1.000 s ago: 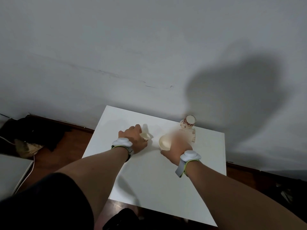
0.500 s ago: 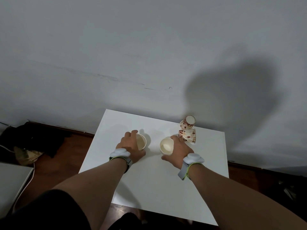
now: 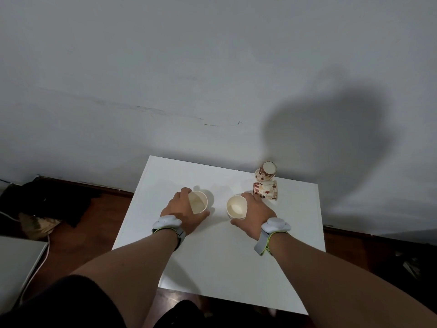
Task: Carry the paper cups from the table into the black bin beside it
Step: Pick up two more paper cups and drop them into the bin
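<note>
Left fingers (image 3: pixel 182 194) grip tilted cup (image 3: pixel 198 201) | right fingers (image 3: pixel 250 197) grip cup (image 3: pixel 236 207), mouths toward camera

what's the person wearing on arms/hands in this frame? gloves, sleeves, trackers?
No gloves: the left hand and right hand are bare, as are both forearms. Each wrist carries a rounded white puck, left wrist device and right wrist device, on a grey strap edged in lime green. No cables show on them. A dark short sleeve covers the left upper arm; no right sleeve in view.
</note>
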A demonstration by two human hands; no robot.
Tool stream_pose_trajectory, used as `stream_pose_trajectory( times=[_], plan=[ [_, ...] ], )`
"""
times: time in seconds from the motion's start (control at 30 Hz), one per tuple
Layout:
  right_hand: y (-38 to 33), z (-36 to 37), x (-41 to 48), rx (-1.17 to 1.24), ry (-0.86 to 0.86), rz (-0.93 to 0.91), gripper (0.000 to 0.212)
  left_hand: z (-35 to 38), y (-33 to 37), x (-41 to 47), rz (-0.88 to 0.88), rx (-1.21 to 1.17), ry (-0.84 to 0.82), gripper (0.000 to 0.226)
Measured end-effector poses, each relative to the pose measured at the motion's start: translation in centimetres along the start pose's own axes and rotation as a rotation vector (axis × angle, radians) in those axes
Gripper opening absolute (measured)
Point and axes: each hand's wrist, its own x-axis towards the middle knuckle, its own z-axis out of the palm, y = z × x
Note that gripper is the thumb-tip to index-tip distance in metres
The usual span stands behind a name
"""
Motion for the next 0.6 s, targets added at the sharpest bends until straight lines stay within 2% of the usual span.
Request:
stream_pose_trajectory(
  times=[0.1,0.3,0.6],
  plan=[
    [0.0,0.2,-0.2,0.019,0.017,0.005,0.083,0.0,-0.1,-0.2,-0.011,-0.007,0.002,0.097],
    [0.4,0.2,-0.5,0.014,0.01,-0.007,0.083,-0.1,-0.3,-0.5,-0.033,-0.005,0.007,0.083],
    [1.4,-1.7,-1.2,0.038,0.05,-0.025,0.083,-0.7,2.1,-0.6,-0.015,0.011,0.039,0.08]
  ],
)
